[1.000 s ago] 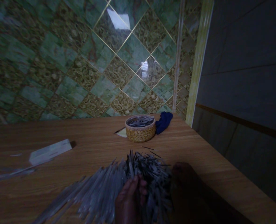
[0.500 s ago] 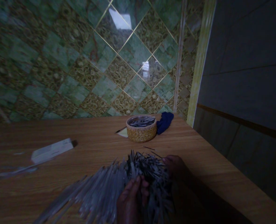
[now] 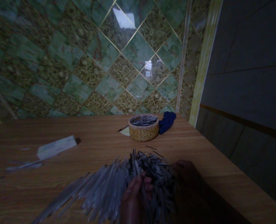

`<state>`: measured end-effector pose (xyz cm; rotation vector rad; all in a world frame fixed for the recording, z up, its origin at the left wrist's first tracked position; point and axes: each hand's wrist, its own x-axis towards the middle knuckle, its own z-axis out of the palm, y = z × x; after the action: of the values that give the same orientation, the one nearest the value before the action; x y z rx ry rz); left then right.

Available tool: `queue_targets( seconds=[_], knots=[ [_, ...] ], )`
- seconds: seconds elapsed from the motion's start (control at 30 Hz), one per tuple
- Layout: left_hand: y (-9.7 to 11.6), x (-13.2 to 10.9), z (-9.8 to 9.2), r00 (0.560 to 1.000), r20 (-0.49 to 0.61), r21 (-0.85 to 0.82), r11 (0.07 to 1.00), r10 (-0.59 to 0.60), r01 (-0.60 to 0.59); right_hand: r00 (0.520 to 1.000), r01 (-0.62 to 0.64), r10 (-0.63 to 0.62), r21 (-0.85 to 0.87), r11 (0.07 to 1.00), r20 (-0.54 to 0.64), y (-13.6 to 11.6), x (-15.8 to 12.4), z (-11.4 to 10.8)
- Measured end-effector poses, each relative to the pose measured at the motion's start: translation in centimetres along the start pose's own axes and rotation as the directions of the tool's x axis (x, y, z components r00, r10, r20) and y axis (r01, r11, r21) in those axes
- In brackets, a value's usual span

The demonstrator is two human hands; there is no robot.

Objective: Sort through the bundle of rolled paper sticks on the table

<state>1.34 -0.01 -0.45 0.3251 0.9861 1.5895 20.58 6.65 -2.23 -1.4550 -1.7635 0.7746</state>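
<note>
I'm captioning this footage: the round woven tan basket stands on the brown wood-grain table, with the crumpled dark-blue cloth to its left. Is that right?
Not quite: in the head view, the crumpled dark-blue cloth lies to the right of the round woven tan basket. The basket does stand on the brown wood-grain table.

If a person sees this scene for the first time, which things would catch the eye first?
Probably the green and brown diamond-tiled wall, rising behind the wooden table. Next, the wide spread of thin strips near the bottom, beside the left hand. Beyond them stands a round woven basket, with a dark blue cloth at its right.
</note>
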Motion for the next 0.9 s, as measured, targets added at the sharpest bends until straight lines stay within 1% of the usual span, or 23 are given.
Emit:
queue_targets(
  seconds=[0.13,0.23,0.3,0.37,0.5,0.6,0.67,0.73,0.8,0.83,0.87,0.9],
  knots=[
    [-0.3,-0.4,0.3,0.995,0.054,-0.028,0.996,-0.078,0.08,0.988,0.004,-0.023,0.129,0.992,0.152,-3.1,-3.2,0.6],
    [-0.6,-0.9,0.7,0.989,0.114,-0.091,0.99,-0.096,0.107,0.958,0.074,-0.13,0.216,0.974,0.257,-5.2,-4.7,1.2],
    [-0.7,-1.2,0.9,0.982,0.169,-0.117,0.987,-0.087,0.107,0.943,0.127,-0.186,0.218,0.968,0.276,-5.9,-5.1,1.7],
    [-0.7,-1.4,1.0,0.972,0.216,-0.107,0.988,-0.091,0.116,0.939,0.158,-0.205,0.184,0.97,0.275,-6.1,-5.2,2.4],
    [-1.1,-2.0,1.0,0.957,0.271,-0.078,0.989,-0.104,0.13,0.949,0.142,-0.168,0.112,0.984,0.268,-5.6,-5.4,3.5],
    [-2.0,-2.5,1.1,0.945,0.317,-0.022,0.995,-0.086,0.098,0.954,0.09,-0.089,0.008,0.996,0.287,-4.8,-5.9,3.5],
    [-2.8,-2.8,1.1,0.956,0.293,0.067,0.998,-0.036,0.017,0.957,0.062,-0.048,-0.039,0.997,0.286,-3.8,-6.2,3.2],
    [-3.3,-2.9,1.0,0.969,0.237,0.139,0.986,0.062,-0.097,0.962,0.032,-0.012,-0.069,0.997,0.272,-2.5,-6.2,2.7],
    [-3.5,-2.9,1.0,0.967,0.192,0.178,0.963,0.167,-0.202,0.977,-0.023,0.057,-0.166,0.986,0.204,-1.1,-6.1,2.1],
    [-3.4,-3.0,1.0,0.962,0.175,0.202,0.949,0.208,-0.242,0.986,-0.005,0.044,-0.228,0.974,0.162,-0.4,-6.0,1.8],
    [-3.2,-3.1,1.0,0.958,0.16,0.235,0.934,0.238,-0.271,0.992,0.038,-0.002,-0.286,0.957,0.125,0.2,-5.9,1.4],
    [-2.8,-3.3,1.1,0.955,0.152,0.272,0.918,0.256,-0.29,0.994,0.055,-0.021,-0.31,0.949,0.112,0.8,-5.8,1.1]
  ],
)
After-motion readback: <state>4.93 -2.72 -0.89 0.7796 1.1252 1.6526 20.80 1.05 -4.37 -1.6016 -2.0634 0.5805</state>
